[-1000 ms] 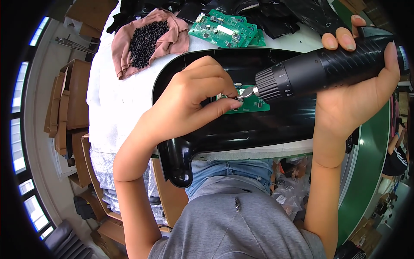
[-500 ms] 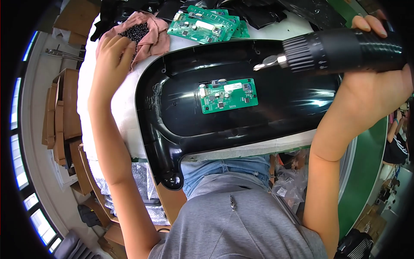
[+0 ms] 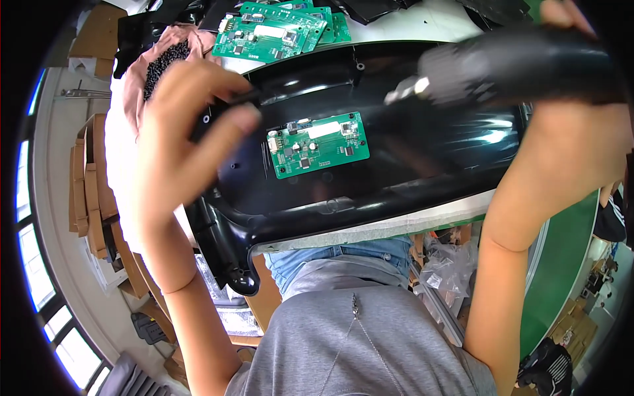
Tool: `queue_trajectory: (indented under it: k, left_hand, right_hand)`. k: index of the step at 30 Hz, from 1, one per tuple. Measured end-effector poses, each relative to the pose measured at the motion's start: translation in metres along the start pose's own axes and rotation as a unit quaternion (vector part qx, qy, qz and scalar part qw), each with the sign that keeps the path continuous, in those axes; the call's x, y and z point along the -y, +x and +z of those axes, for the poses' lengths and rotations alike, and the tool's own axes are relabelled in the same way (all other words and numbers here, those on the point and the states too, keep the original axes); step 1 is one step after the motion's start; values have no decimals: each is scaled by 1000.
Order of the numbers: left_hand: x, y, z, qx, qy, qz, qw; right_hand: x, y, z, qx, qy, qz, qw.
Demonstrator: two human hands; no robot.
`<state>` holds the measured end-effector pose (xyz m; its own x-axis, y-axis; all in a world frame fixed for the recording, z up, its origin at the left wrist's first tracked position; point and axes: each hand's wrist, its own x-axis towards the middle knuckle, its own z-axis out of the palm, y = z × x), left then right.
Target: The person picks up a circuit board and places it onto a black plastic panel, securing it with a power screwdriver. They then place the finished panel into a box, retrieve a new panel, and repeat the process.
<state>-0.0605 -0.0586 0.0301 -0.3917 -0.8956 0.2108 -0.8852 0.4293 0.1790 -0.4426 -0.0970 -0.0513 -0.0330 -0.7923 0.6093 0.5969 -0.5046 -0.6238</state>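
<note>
Swinging across from the black bits [image 3: 163, 65], the left hand [image 3: 173, 135], its grip too blurred to tell, seemingly brings work back toward the green board [image 3: 318, 146] inside the black shell [image 3: 416, 155], while the right hand [image 3: 581, 138] clasps the power screwdriver [image 3: 512, 69].

The tabletop [image 3: 432, 30] wears a loose white cover [image 3: 122, 191], with a thin green strip showing under its wrinkled near edge. Across the middle lies a long, glossy black plastic shell [image 3: 409, 165], hollow side up, its narrow lobe at the near left jutting out past the edge. Just beyond the shell's far rim sits an overlapping pile of green circuit boards [image 3: 264, 41], with a rumpled pink cloth [image 3: 135, 72] to its left and crinkled black plastic sheets [image 3: 373, 8] along the far side.
</note>
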Motion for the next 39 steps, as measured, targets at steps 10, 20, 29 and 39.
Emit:
queue_trajectory:
  k: [10,20,29,39]
  left_hand:
    - [32,-31,30,90,-104,249,959]
    - [52,-41,33,49,-63,273,959]
    - [48,-39,37,43,-84,257,962]
    - [44,-38,35,45,-90,258,961]
  right_hand:
    - [2,-40,194,20,-152,58,986]
    - [-10,-39,219,-40,-131,105,985]
    - [-11,-37,218,113,-207,29,971]
    - [-15,-40,229,65,-217,4,974]
